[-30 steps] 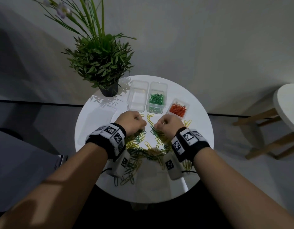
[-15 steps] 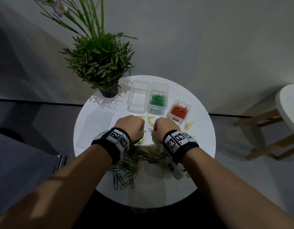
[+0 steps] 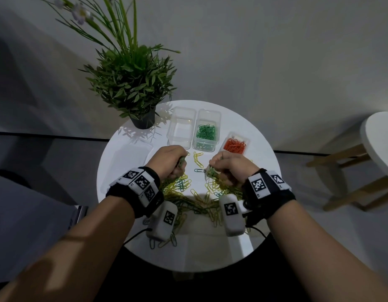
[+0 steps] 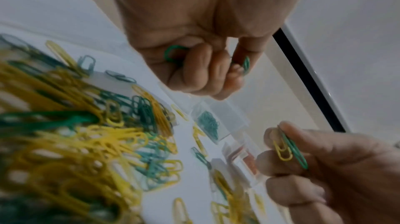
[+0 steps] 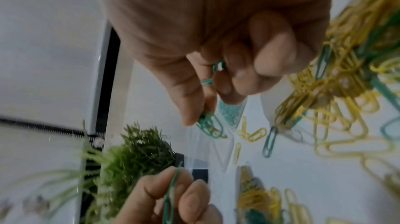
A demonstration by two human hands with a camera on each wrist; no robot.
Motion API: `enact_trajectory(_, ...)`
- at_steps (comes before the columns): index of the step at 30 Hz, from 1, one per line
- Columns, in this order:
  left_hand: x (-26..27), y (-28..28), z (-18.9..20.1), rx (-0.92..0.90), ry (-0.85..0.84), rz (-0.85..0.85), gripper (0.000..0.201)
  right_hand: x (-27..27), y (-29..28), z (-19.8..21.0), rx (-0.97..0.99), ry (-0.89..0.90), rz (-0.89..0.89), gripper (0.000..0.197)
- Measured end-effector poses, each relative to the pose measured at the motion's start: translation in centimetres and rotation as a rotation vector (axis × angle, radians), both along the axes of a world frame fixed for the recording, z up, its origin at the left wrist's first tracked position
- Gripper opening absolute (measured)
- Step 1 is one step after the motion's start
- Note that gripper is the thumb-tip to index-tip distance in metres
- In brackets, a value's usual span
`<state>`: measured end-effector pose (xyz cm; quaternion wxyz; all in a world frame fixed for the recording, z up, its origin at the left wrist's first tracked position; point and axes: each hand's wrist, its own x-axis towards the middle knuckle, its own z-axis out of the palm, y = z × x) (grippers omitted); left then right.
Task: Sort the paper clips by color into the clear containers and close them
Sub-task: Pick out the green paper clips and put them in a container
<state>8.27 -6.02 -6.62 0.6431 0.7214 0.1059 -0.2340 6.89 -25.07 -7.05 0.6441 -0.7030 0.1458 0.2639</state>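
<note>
A tangled pile of yellow and green paper clips (image 3: 197,199) lies mid-table. Beyond it stand three open clear containers: an empty one (image 3: 181,129), one with green clips (image 3: 206,131), a smaller one with orange clips (image 3: 234,146). My left hand (image 3: 181,162) is curled round a few green clips (image 4: 173,53) just above the pile's far left edge. My right hand (image 3: 212,168) pinches a bunch of green clips (image 5: 208,125), with a yellow one (image 4: 281,150) among them, over the far right edge.
A potted plant (image 3: 132,83) stands at the table's back left. A clear lid (image 3: 127,162) lies flat on the white round table (image 3: 262,171) to the left of my left hand. Loose yellow clips (image 3: 197,160) lie between the hands. A white stool (image 3: 380,144) stands on the right.
Both hands stay fisted over the pile's far edge. They drew close together half a second ago and have since moved slightly apart.
</note>
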Motion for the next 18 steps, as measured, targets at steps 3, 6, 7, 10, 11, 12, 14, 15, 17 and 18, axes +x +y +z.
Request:
enact_trajectory(3, -0.1, -0.4, 0.0, -0.085, 0.025, 0.043, 0.021, -0.8, 0.1, 0.2, 0.339, 0.154, -0.104, 0.030)
enact_trajectory(6, -0.3, -1.0, 0.0, -0.087, 0.027, 0.012, 0.021, -1.6, 0.1, -0.1, 0.447, 0.192, -0.230, 0.027)
enact_trajectory(7, -0.4, -1.1, -0.1, -0.074, 0.027, -0.007, 0.022, -1.6, 0.0, -0.3, 0.453, 0.197, -0.243, 0.026)
enact_trajectory(10, 0.0, -1.4, -0.8, 0.021, 0.030, -0.079, 0.018, -1.8, -0.4, -0.8, 0.371, 0.174, -0.220, 0.024)
enact_trajectory(11, 0.2, -1.5, -1.0, 0.084, 0.012, -0.103, 0.017, -1.9, -0.5, -0.8, 0.271, 0.138, -0.202, 0.022)
enact_trajectory(12, 0.3, -1.6, -1.3, 0.165, -0.020, -0.123, 0.018, -1.9, -0.6, -0.9, 0.145, 0.092, -0.178, 0.020)
enact_trajectory(14, 0.5, -1.7, -1.9, 0.341, -0.109, -0.181, 0.020, -2.1, -0.6, -1.1, -0.080, -0.007, -0.127, 0.019)
enact_trajectory(15, 0.5, -1.8, -2.2, 0.419, -0.150, -0.213, 0.020, -2.1, -0.6, -1.2, -0.150, -0.044, -0.116, 0.019)
enact_trajectory(17, 0.5, -1.9, -2.6, 0.561, -0.221, -0.253, 0.019, -2.0, -0.8, -1.4, -0.212, -0.076, -0.119, 0.017)
enact_trajectory(18, 0.6, -1.9, -2.8, 0.622, -0.256, -0.264, 0.016, -2.0, -1.0, -1.4, -0.216, -0.082, -0.121, 0.016)
